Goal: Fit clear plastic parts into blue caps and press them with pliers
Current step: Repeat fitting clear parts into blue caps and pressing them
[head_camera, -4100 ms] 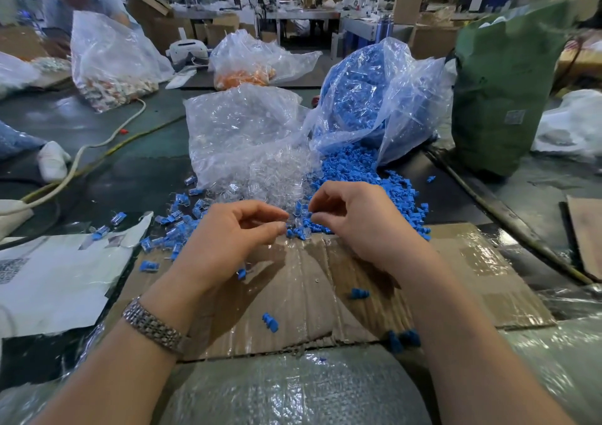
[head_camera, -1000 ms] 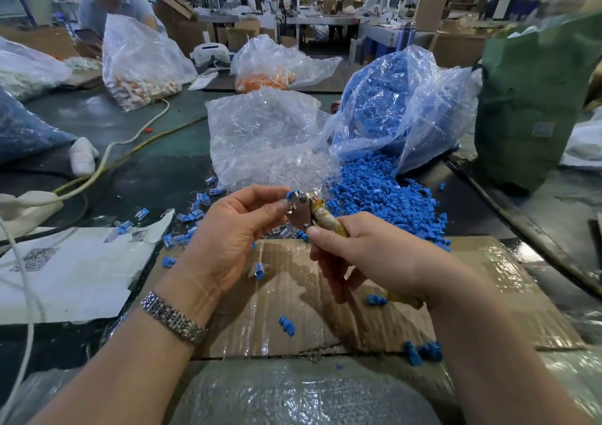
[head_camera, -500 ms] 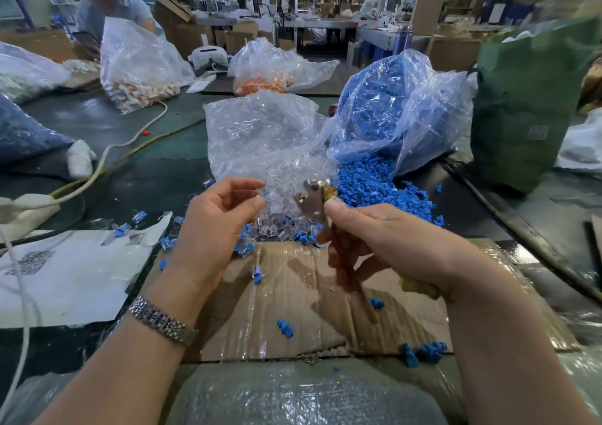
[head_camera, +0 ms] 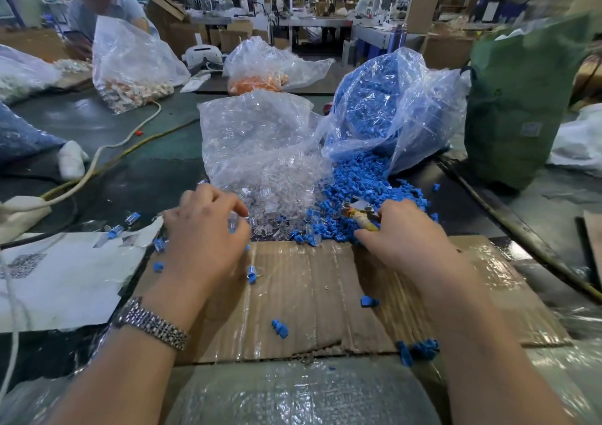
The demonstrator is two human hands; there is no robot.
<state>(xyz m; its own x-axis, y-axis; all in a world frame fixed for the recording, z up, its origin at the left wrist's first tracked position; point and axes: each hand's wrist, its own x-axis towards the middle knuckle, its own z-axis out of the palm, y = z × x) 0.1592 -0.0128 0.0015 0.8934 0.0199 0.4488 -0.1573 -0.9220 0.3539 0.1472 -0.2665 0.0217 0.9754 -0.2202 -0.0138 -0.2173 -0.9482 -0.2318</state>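
Both hands are at the piles. Left hand fingers curl onto the clear parts. Right hand grips pliers over blue caps.

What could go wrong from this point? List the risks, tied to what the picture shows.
1. The right hand reaches into the blue caps while holding the pliers; the tool may scatter caps or slip from its grip.
2. The clear parts and caps touch where the piles meet, so the left hand may pick up a mixed piece.
3. Loose caps near the cardboard edge could roll off.
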